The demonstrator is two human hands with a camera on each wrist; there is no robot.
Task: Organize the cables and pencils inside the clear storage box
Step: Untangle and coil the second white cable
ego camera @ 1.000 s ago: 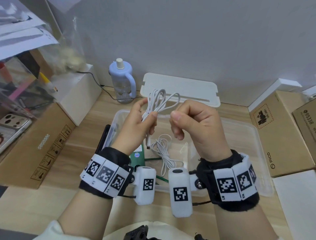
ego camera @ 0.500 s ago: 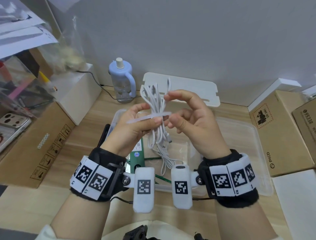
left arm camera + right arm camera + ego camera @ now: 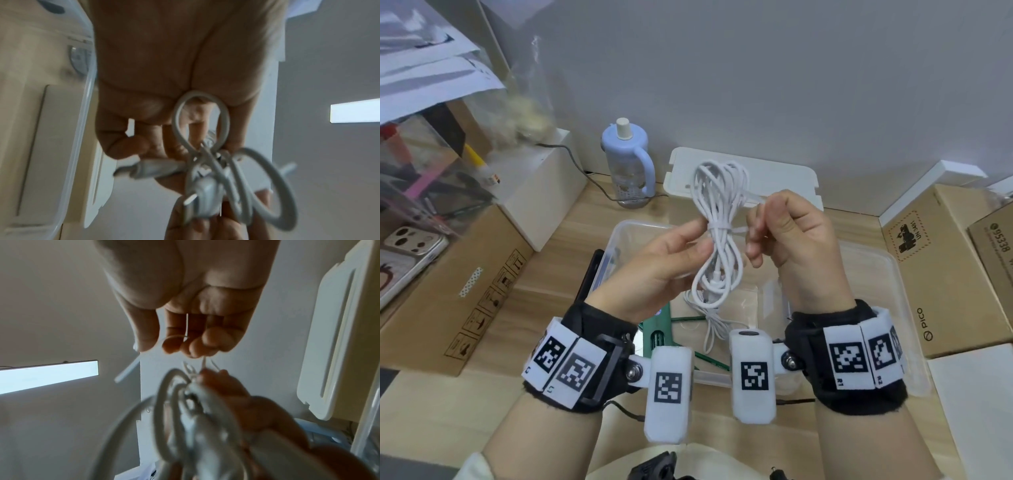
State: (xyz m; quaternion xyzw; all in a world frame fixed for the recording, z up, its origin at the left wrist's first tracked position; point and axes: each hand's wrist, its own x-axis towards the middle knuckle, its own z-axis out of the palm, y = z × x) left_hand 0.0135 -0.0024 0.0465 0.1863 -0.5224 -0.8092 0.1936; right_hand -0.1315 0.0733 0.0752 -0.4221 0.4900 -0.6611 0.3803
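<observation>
A coiled white cable (image 3: 717,205) hangs in the air above the clear storage box (image 3: 893,274). A thin white tie (image 3: 722,227) circles its middle. My left hand (image 3: 698,240) pinches the bundle at the tie, and its curled fingers show behind the blurred loops (image 3: 216,162) in the left wrist view. My right hand (image 3: 760,222) sits just right of the bundle and pinches the tie's free end (image 3: 174,337) between thumb and fingers. A second white cable (image 3: 709,318) and green pencils (image 3: 710,359) lie inside the box, partly hidden by my wrists.
The box's white lid (image 3: 774,171) leans on the wall behind. A blue-capped bottle (image 3: 628,164) stands at the back left. Cardboard boxes (image 3: 945,267) flank the right side, and another carton (image 3: 455,291) with a phone (image 3: 407,253) the left. A green pack (image 3: 661,330) lies in the box.
The tie lay loosely across the bundle before and is now wound round its middle. My right hand has drawn the tie's end to the right, and the bundle sits a little higher.
</observation>
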